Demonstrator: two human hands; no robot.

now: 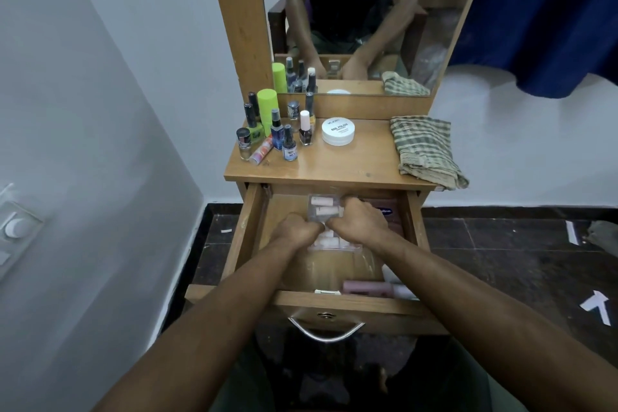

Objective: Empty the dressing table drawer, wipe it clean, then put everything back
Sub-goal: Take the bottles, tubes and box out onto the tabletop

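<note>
Both reaching into the open drawer (249, 231) at frame centre, left hand (296, 229) and right hand (359, 219) curled on what looks like a clear plastic case (326, 209) of pale tubes, checked cloth (424, 149) lying on the bench (334, 165) above.
</note>
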